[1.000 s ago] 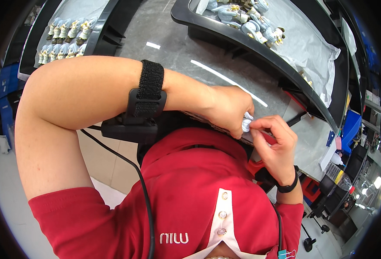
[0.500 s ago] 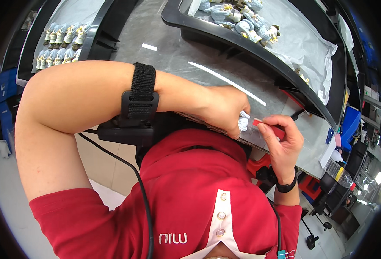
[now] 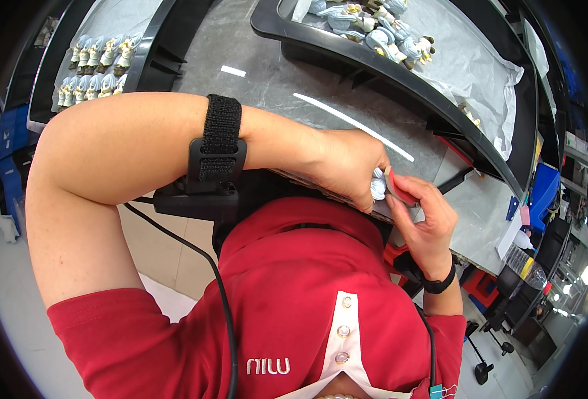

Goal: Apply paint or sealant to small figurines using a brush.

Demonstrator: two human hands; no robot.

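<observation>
The left hand (image 3: pixel 347 169) is closing around a small white and pale blue figurine (image 3: pixel 378 184), holding it just above the near edge of the grey desk (image 3: pixel 254 73), close to the person's chest. The right hand (image 3: pixel 423 216) is pinching a flat red tool (image 3: pixel 399 188), and the tip of this tool is touching the figurine on its right side. What the tool is exactly, I cannot tell; it is looking like a small file or sanding stick.

To do this step well, I think the left fingers should be keeping the figurine steady, while the red tool is working with light, short strokes, so that thin parts are not breaking. Turning the figurine a little is probably better than bending the right wrist.

More figurines are lying in the dark tray (image 3: pixel 347 50) on a white sheet, and others are standing in rows (image 3: pixel 97 70) far on the left.
</observation>
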